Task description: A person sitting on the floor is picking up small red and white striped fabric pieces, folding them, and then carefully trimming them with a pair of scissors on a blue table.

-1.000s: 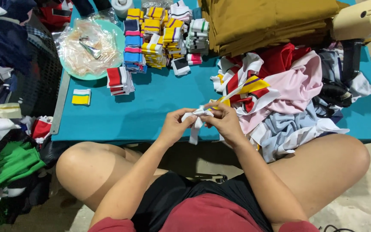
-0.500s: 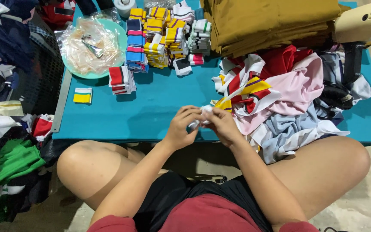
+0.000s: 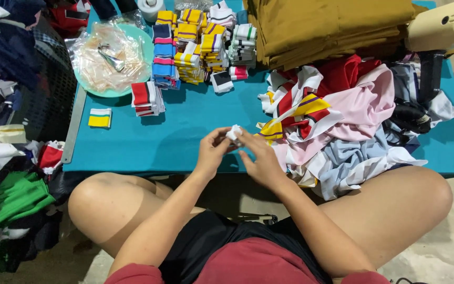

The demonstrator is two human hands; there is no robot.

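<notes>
At the centre of the frame, the left hand (image 3: pixel 212 152) and the right hand (image 3: pixel 260 160) meet over the near edge of the teal surface (image 3: pixel 185 137). The fingers of both pinch a small folded white cloth piece (image 3: pixel 234 133) between them. Just right of the hands lies a loose heap of mixed fabric scraps (image 3: pixel 337 121). Farther up, stacks of striped folded bands (image 3: pixel 195 44) stand beside a green plate (image 3: pixel 145 44) in the upper left, and folded mustard cloth (image 3: pixel 332 26) fills the upper right.
</notes>
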